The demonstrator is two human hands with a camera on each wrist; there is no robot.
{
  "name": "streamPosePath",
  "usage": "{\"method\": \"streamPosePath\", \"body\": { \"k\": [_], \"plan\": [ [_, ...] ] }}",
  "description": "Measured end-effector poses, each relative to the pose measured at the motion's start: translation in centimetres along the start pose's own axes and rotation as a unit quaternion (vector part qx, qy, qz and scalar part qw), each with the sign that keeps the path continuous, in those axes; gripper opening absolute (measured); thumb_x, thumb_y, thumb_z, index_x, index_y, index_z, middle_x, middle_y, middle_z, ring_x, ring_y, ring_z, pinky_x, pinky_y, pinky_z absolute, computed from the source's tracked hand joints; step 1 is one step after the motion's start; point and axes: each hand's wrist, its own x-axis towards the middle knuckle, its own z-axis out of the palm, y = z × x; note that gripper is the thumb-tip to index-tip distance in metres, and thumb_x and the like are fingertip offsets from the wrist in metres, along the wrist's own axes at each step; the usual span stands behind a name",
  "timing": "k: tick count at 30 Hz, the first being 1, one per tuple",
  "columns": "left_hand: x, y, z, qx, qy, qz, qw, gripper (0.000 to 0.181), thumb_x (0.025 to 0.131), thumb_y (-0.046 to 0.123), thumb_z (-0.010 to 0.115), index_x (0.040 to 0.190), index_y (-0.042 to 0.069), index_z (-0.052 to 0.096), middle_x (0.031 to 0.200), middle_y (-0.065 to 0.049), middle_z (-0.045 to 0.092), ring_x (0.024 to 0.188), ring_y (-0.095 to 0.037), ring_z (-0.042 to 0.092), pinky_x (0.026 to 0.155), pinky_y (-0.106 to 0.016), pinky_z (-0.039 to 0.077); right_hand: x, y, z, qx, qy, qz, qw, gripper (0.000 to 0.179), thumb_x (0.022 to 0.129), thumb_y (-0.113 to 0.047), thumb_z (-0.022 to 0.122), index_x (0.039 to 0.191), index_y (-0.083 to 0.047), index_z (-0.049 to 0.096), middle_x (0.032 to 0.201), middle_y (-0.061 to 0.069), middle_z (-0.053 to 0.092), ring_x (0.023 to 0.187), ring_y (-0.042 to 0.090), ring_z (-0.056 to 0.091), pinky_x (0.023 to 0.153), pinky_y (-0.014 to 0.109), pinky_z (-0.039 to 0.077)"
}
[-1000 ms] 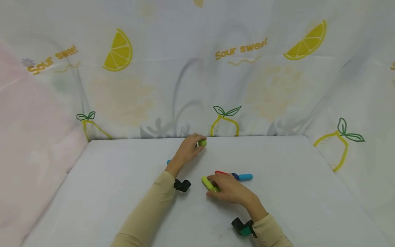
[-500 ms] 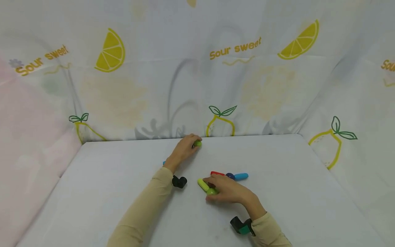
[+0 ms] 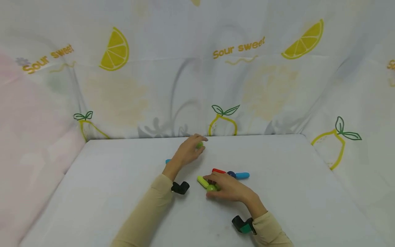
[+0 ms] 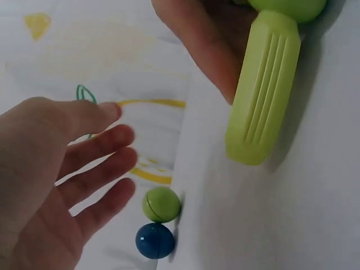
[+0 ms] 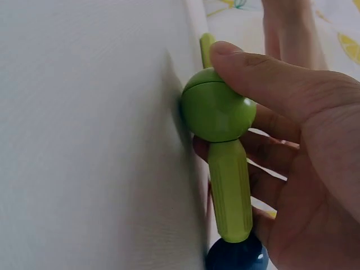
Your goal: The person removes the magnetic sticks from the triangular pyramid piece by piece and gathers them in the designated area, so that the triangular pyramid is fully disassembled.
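Observation:
My left hand (image 3: 189,150) is at the table's back edge, fingers loosely bent and parted, a green ball (image 3: 199,145) showing between finger and thumb. In the left wrist view that ball (image 4: 161,204) sits beside a dark blue ball (image 4: 155,241), apart from the fingertips. My right hand (image 3: 228,187) grips a green ball (image 5: 219,109) that joins two yellow-green ribbed rods, its thumb on top and fingers curled behind. One rod (image 5: 230,191) points toward the camera in the right wrist view; the other rod (image 5: 207,49) extends past the thumb.
Just behind my right hand lie a red rod (image 3: 218,171), a navy ball (image 3: 231,174) and a light blue rod (image 3: 242,175). Another blue piece (image 3: 168,161) peeks out behind my left wrist. A lemon-print cloth (image 3: 185,85) hangs along the white table's (image 3: 123,164) back edge.
My left fingers have spread a little, the index finger now reaching past the green ball. My right hand keeps its grip on the green ball with rods, nearly in place.

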Motion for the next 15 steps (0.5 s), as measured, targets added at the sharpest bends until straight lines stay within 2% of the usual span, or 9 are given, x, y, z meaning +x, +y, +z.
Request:
{"method": "streamPosePath", "body": {
  "k": [2, 4, 7, 11, 15],
  "plan": [
    [-1.3, 0.9, -0.3, -0.046, -0.036, 0.008, 0.9983, 0.023, 0.094, 0.015, 0.058, 0.115, 0.009, 0.063, 0.113, -0.003, 0.064, 0.109, -0.020, 0.058, 0.093, -0.039, 0.048, 0.1, 0.1, 0.1, 0.006, 0.010, -0.004, 0.9999, 0.052, 0.086, -0.039, 0.068, 0.130, -0.014, 0.056, 0.115, -0.006, 0.062, 0.097, 0.005, 0.054, 0.086, 0.028, 0.048],
    [-2.7, 1.5, -0.5, -0.083, -0.080, 0.011, 0.9932, 0.020, 0.095, 0.016, 0.057, 0.111, 0.008, 0.063, 0.108, -0.002, 0.065, 0.105, -0.018, 0.059, 0.093, -0.037, 0.048, 0.1, 0.3, 0.1, 0.012, 0.021, -0.006, 0.9997, 0.052, 0.086, -0.038, 0.068, 0.130, -0.014, 0.056, 0.118, -0.006, 0.062, 0.101, 0.006, 0.055, 0.091, 0.031, 0.048],
    [-4.6, 1.8, -0.4, -0.114, -0.126, -0.003, 0.9854, 0.017, 0.095, 0.018, 0.057, 0.109, 0.011, 0.064, 0.106, 0.001, 0.065, 0.101, -0.013, 0.059, 0.091, -0.035, 0.048, 0.1, 0.5, 0.3, 0.027, 0.035, -0.004, 0.9990, 0.050, 0.085, -0.036, 0.069, 0.129, -0.015, 0.056, 0.111, -0.008, 0.063, 0.098, 0.006, 0.056, 0.089, 0.031, 0.049],
    [-6.5, 1.5, -0.2, -0.120, -0.155, -0.015, 0.9805, 0.017, 0.092, 0.017, 0.062, 0.107, 0.013, 0.065, 0.103, 0.002, 0.065, 0.096, -0.012, 0.059, 0.087, -0.029, 0.048, 0.2, 0.8, 0.4, 0.036, 0.065, -0.005, 0.9972, 0.045, 0.085, -0.032, 0.071, 0.124, -0.016, 0.058, 0.106, -0.008, 0.064, 0.094, 0.006, 0.056, 0.085, 0.029, 0.049],
    [-7.7, 1.3, -0.2, -0.115, -0.157, -0.011, 0.9807, 0.017, 0.086, 0.018, 0.070, 0.101, 0.012, 0.067, 0.094, 0.001, 0.064, 0.086, -0.012, 0.058, 0.079, -0.024, 0.048, 0.3, 0.9, 0.7, 0.035, 0.096, -0.023, 0.9945, 0.039, 0.085, -0.029, 0.070, 0.120, -0.013, 0.061, 0.110, -0.004, 0.065, 0.093, 0.008, 0.056, 0.082, 0.027, 0.048]
  ]
}}
